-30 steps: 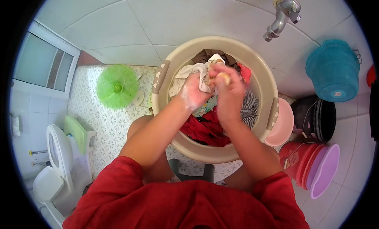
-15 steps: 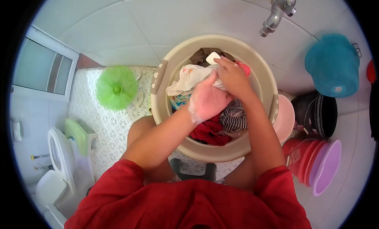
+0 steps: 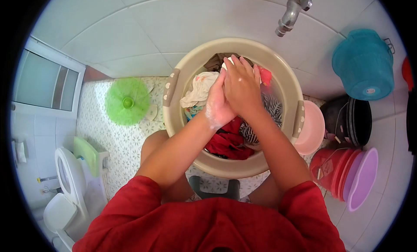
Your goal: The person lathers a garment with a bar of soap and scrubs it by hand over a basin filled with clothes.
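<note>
My two hands are pressed together over the washtub (image 3: 284,63), with a white bar of soap (image 3: 227,63) between them. My right hand (image 3: 242,84) lies on top, its fingers stretched across the soap. Beneath it, my left hand (image 3: 218,105) is turned palm up, with lather on the wrist; its thumb shows beside the soap and its other fingers are hidden. Clothes fill the tub below: a white patterned cloth (image 3: 200,87), a red garment (image 3: 229,142), a striped cloth (image 3: 273,109), a pink piece (image 3: 265,76) and a brown one (image 3: 213,62).
A tap (image 3: 292,15) juts from the wall above. To the right are a pink basin (image 3: 312,127), a black bucket (image 3: 357,124), stacked red and purple tubs (image 3: 364,178) and a hanging teal bucket (image 3: 362,67). A green mesh cover (image 3: 127,102) and a toilet (image 3: 69,171) are on the left.
My right hand has come down onto my left palm, closing over the bar of soap. The white cloth now lies to the left of my hands. The view has shifted slightly.
</note>
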Motion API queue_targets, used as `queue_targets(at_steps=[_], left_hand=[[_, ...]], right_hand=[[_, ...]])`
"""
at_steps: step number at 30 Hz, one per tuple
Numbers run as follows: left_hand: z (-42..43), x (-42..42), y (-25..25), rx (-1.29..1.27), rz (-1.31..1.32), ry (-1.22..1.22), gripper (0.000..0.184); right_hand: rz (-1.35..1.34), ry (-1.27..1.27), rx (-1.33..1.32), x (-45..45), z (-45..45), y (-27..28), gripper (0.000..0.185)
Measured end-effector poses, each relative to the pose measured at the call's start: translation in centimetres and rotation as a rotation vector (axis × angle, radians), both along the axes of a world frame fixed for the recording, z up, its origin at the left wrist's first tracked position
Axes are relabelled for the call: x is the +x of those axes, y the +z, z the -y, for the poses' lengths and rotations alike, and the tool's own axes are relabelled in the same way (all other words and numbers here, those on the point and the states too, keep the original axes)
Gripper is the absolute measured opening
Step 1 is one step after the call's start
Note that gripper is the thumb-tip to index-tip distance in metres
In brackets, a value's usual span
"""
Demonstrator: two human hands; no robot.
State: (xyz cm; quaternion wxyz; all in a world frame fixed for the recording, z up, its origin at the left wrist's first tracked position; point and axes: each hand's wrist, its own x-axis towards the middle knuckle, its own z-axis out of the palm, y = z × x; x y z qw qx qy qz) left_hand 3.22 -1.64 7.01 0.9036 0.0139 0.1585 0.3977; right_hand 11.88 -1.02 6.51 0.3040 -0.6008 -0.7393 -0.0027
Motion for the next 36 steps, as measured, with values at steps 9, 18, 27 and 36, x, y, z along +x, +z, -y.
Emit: queue_targets(at_steps=[9, 18, 27, 36], left_hand=[[-1.2, -2.4, -2.3, 0.058, -0.02, 0.086, 0.063], [-0.9, -2.6, -1.5, -0.14, 0.038, -0.022, 0.072], [-0.5, -2.6, -2.6, 0.104, 0.09, 0.002, 0.064], [-0.6, -2.8, -1.5, -0.027, -0.057, 0.058, 0.062]], right_hand=[[-0.234, 0.207, -0.044, -3.2, 3.5, -0.3, 0.041], [-0.596, 0.12, -0.086, -1.2, 4.9, 0.6, 0.025], [-0.527, -0.012, -0.104, -1.0, 3.5, -2.4, 0.026], [-0.374, 0.219, 0.069, -1.2, 2.9, -1.2, 0.031]])
